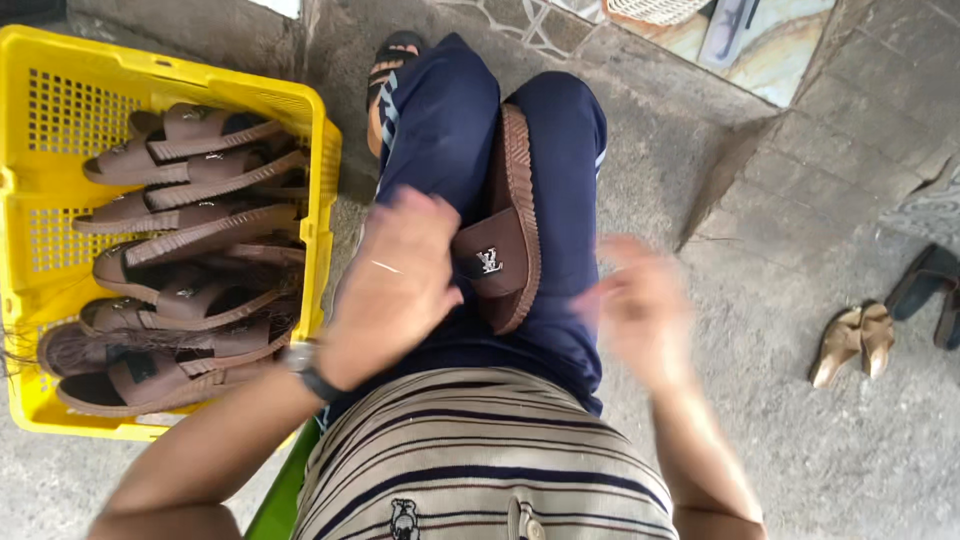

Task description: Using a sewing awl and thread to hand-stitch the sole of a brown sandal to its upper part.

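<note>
R hand motion-blurred, grip unclear | sandal heel behind L hand | crate cut off left
</note>
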